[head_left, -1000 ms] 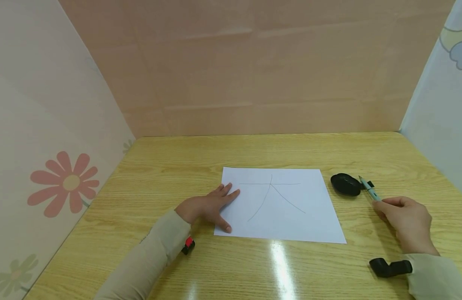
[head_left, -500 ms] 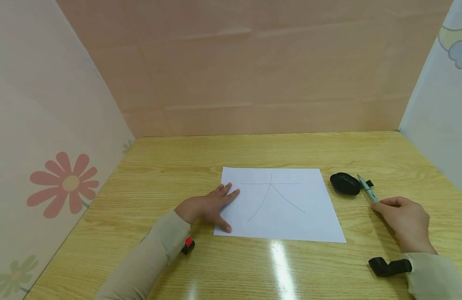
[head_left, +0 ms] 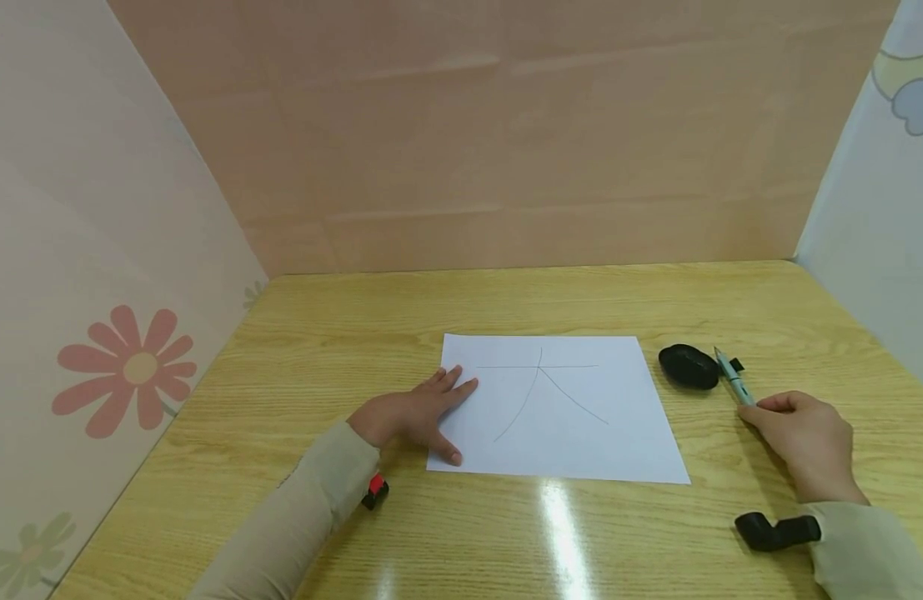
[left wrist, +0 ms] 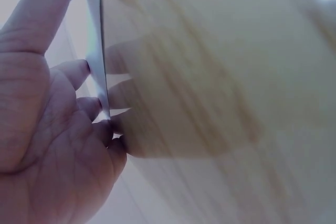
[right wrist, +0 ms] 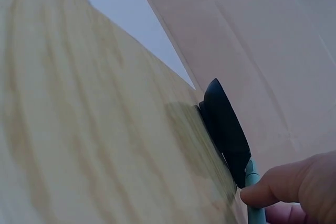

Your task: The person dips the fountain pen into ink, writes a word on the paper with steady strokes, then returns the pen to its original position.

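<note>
In the head view my left hand (head_left: pixel 416 414) rests with spread fingers on the left edge of a white sheet of paper (head_left: pixel 634 450). Thin dark lines on the sheet form a character-like figure: one level stroke, a short upright and two slanting legs. The left wrist view shows the palm (left wrist: pixel 52 145) and fingers beside the paper's edge (left wrist: pixel 96 35). My right hand (head_left: pixel 802 437) pinches the near end of a pale green pen (head_left: pixel 737 379), whose tip points away from me. Beside the pen tip lies a glossy black oval object (head_left: pixel 689 367); its kind is unclear.
The wooden table (head_left: pixel 581 300) meets a brown paper-covered wall (head_left: pixel 506 133) at the back. Flowered panels (head_left: pixel 131 208) stand at the left and a pale panel (head_left: pixel 881 250) at the right. Black devices (head_left: pixel 778 532) sit at both wrists.
My right hand and the pen have shifted very slightly to the left, still beside the black oval object. The left hand stays on the paper, and the drawn lines look the same.
</note>
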